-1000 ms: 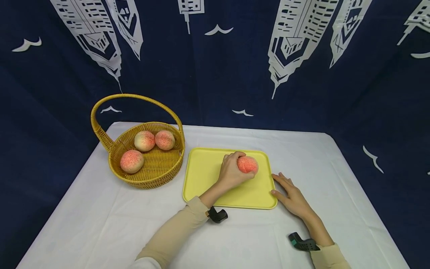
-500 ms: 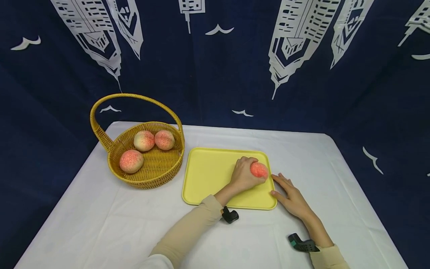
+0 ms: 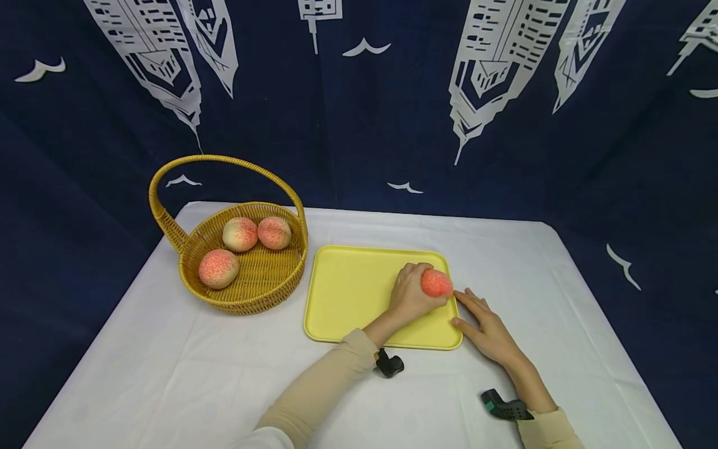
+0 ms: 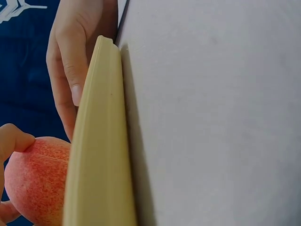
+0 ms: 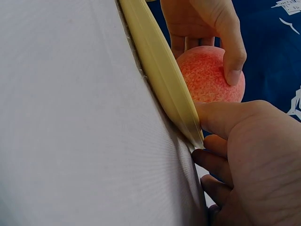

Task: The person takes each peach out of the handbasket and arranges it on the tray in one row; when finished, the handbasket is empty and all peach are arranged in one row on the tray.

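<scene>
My left hand (image 3: 411,293) grips a pink-red peach (image 3: 436,283) above the right end of a yellow tray (image 3: 348,293). In the right wrist view the thumb presses one side of the peach (image 5: 207,75), with fingers behind it. My right hand (image 3: 488,330) rests at the tray's right edge, its fingers spread and loosely extended, thumb and fingertips touching the rim. Both views from the wrists show the tray's side edge-on; it hides the lower part of the peach. Whether the peach touches the tray cannot be told.
A wicker basket (image 3: 263,304) with a tall arched handle stands at the back left. Inside are 3 peaches (image 3: 219,269). A white cloth (image 3: 185,374) covers the table, and a dark blue patterned curtain (image 3: 381,125) hangs behind it.
My left hand has carried the peach rightward across the tray to near its right rim, slowing in the last half second. My right hand has stayed at the tray's edge.
</scene>
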Demonstrator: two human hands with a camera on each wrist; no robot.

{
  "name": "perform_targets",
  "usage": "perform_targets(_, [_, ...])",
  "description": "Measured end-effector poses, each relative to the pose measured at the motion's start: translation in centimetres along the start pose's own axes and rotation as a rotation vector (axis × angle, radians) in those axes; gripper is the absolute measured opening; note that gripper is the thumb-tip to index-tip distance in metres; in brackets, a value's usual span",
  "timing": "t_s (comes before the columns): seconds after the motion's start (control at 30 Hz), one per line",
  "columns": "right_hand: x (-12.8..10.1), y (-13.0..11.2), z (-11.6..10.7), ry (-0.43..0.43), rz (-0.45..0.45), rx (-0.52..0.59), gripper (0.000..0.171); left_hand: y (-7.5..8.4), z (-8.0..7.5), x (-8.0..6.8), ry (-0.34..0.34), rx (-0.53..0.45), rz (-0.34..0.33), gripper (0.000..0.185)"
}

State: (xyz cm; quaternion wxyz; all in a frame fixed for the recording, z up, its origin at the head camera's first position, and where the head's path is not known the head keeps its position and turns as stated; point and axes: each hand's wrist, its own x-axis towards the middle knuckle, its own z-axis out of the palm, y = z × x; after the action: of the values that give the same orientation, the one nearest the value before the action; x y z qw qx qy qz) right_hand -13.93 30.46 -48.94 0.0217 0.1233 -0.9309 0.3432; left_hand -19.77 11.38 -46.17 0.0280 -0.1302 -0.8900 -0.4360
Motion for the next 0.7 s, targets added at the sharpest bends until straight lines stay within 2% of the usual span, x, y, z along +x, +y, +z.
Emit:
perform_targets(0.23, [-0.02, -0.1, 0.0, 0.005, -0.005, -0.001, 0.058, -0.2, 0.48, 0.04, 0.017, -0.017, 0.019, 0.063])
perform_targets(0.53, [0.05, -0.12, -0.06, -0.008, 0.012, 0.005, 0.06, -0.11, 0.32, 0.0, -0.051, -0.005, 0.022, 0.069])
perform_targets(0.7, [0.03, -0.08, -0.06, -0.009, 0.022, 0.003, 0.06, -0.1, -0.2, -0.31, -0.065, 0.014, 0.034, 0.071])
